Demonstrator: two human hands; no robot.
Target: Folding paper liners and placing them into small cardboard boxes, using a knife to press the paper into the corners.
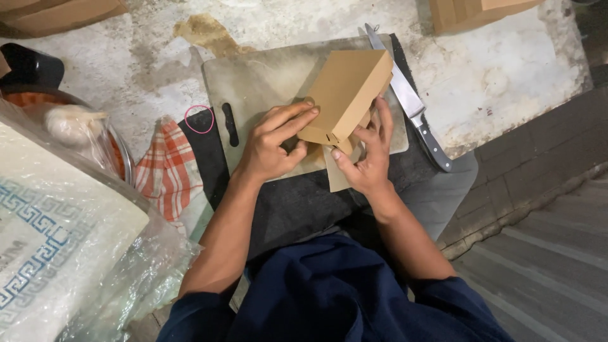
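A small brown cardboard box (347, 92) is held tilted above a pale cutting board (259, 82). My left hand (273, 140) grips its near end from the left, fingers laid along the side. My right hand (367, 155) holds the same end from the right, thumb pressing a loose flap at the bottom. A large kitchen knife (410, 101) with a dark handle lies just right of the box, along the board's right edge.
A red and white checked cloth (166, 171) lies left of the board. A plastic-wrapped block (57, 240) and a metal bowl with a wrapped lump (76, 126) fill the left. Cardboard boxes (468, 12) stand at the back. A brick ledge (532, 158) drops off on the right.
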